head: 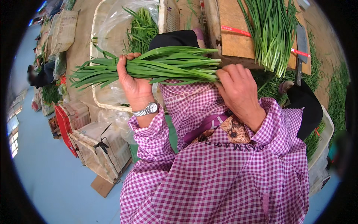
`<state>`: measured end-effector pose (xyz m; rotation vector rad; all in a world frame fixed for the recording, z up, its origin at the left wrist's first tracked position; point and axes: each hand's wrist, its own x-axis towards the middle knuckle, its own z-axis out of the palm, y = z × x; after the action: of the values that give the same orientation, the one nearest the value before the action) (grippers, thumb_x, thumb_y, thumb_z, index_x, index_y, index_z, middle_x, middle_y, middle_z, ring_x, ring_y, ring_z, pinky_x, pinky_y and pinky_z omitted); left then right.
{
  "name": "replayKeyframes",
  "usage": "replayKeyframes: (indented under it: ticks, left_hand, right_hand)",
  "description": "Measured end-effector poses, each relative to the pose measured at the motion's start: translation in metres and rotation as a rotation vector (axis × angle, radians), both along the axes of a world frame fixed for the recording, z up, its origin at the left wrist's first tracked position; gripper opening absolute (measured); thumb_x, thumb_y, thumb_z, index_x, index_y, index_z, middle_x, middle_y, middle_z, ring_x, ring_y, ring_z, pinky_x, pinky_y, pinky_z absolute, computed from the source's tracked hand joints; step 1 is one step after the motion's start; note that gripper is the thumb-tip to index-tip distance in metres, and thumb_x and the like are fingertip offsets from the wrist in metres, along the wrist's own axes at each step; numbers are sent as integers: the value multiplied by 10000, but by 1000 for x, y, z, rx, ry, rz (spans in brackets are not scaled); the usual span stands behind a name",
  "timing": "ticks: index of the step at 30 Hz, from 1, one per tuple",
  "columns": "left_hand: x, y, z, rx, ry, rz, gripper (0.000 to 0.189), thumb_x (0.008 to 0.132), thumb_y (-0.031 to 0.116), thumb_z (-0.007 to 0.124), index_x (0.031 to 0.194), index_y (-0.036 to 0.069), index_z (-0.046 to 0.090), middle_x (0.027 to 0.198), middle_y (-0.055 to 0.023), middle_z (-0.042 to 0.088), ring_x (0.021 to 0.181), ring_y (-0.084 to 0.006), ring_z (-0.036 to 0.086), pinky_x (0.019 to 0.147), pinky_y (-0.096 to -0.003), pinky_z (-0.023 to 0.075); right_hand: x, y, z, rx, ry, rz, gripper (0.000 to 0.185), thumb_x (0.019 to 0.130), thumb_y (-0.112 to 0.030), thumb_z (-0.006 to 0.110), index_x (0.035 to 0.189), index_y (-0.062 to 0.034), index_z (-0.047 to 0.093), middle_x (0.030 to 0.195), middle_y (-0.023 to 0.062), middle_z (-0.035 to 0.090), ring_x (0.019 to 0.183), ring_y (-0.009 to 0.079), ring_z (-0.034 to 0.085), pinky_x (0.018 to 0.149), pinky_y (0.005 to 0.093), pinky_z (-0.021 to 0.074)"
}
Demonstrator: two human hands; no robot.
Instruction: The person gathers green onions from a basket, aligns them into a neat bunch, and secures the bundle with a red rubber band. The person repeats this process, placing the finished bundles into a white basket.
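Observation:
My left hand (134, 81), with a watch at its wrist, is closed around the leafy part of a bunch of garlic chives (173, 65) lying crosswise above my lap. At the pale stem ends is my right hand (237, 81), its fingertips pinching the stems. A larger pile of garlic chives (268, 36) rests on a wooden board (236, 42) ahead to the right, across a red printed tape (236, 30). Beside that pile lies a cleaver (301, 42), its dark handle past the board's edge.
A white plastic crate (93, 56), lined with clear plastic, holds more greens (142, 30) ahead to the left. Further crates (98, 148) stand at the left. Loose green leaves (338, 92) cover the ground at the right. Another person (42, 72) is at the far left.

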<state>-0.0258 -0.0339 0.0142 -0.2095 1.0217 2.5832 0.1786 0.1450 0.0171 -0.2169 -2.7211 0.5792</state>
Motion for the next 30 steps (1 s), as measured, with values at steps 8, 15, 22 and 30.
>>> replayKeyframes:
  ticks: [8, 15, 22, 30]
  left_hand:
    - [34, 32, 28, -79, -3, 35, 81, 857, 136, 576, 833, 67, 540, 817, -61, 586, 848, -211, 558, 826, -365, 461]
    - [44, 55, 32, -216, 156, -153, 326, 861, 164, 599, 1134, 17, 500, 1094, -120, 575, 1020, -225, 533, 909, -372, 429]
    - [14, 75, 21, -357, 431, -631, 637, 839, 323, 612, 1297, -37, 355, 1310, -190, 448, 1212, -274, 434, 1031, -398, 341]
    - [5, 115, 20, -115, 293, -623, 260, 827, 110, 618, 1028, -37, 544, 872, -152, 639, 941, -289, 618, 819, -373, 512]
  right_hand:
    - [-59, -37, 33, -131, 205, 56, 715, 580, -222, 721, 1184, 53, 455, 1186, 185, 488, 1092, 302, 478, 928, 406, 381]
    - [-96, -13, -1, -382, 10, 152, 397, 664, -150, 647, 1000, 7, 504, 921, 171, 585, 866, 357, 579, 711, 446, 455]
    - [-108, 53, 9, -1128, -358, 473, 382, 739, -132, 652, 1069, 34, 555, 885, 53, 619, 813, 110, 549, 742, 249, 444]
    - [-110, 74, 16, -1338, -444, 491, 457, 744, -264, 687, 1083, 24, 582, 956, 95, 630, 867, 133, 581, 777, 258, 447]
